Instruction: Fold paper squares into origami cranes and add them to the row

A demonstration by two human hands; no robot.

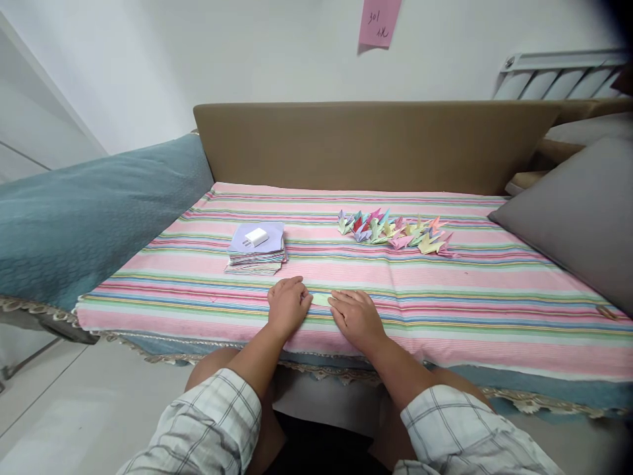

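A small strip of light green folded paper lies on the striped cloth, between my two hands. My left hand is closed, fingers curled, and grips the paper's left end. At the other end, my right hand holds the paper down with its fingers close together. Part of the paper is hidden under the fingertips. Beyond my left hand stands a stack of square coloured paper, lilac on top, with a white charger plug resting on it. Several folded paper cranes in many colours sit in a cluster farther back on the right.
The striped cloth covers a sofa seat, with a brown backrest behind. A blue-covered armrest bounds the left side, and a grey cushion leans at the right. A small brown object lies near the right edge.
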